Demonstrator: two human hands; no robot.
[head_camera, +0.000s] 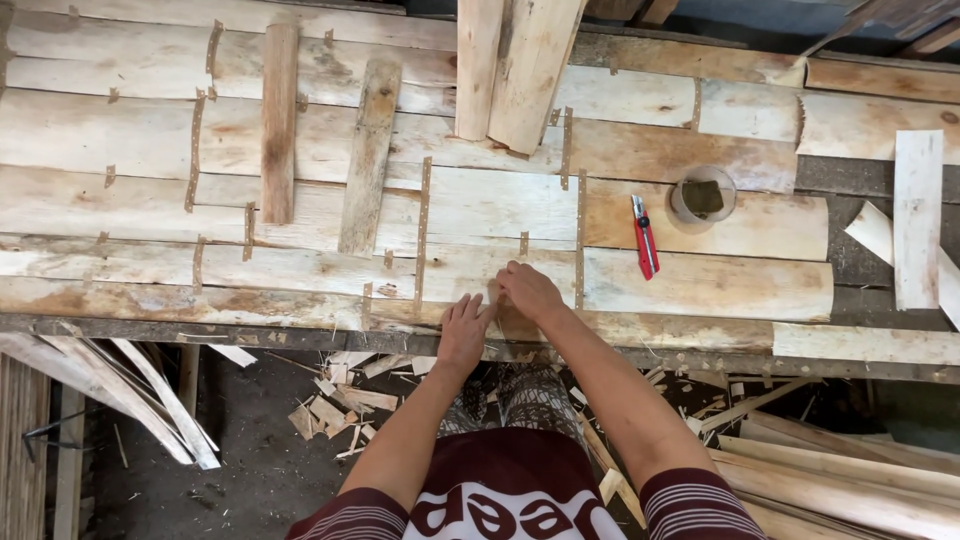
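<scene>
Both hands press on a veneer sheet (500, 270) at the worktop's (880, 345) near edge. Left hand (463, 330) lies flat, fingers spread, gripping nothing. Right hand (527, 290) has curled fingers pinching at the seam; contents unclear. Judgement: hold strips flush, keep pressure even.

Workbench (880, 345) carries taped veneer sheets (300, 150), red cutter (644, 236) (perhaps a knife), tape roll (703, 196).

The person wears a dark maroon short-sleeved shirt with large white lettering across the chest. Each sleeve ends in thin pale stripes near its hem. Below it show trousers in a grey-and-white mottled pattern. Both forearms and both hands are bare, without gloves, rings or watch.
</scene>
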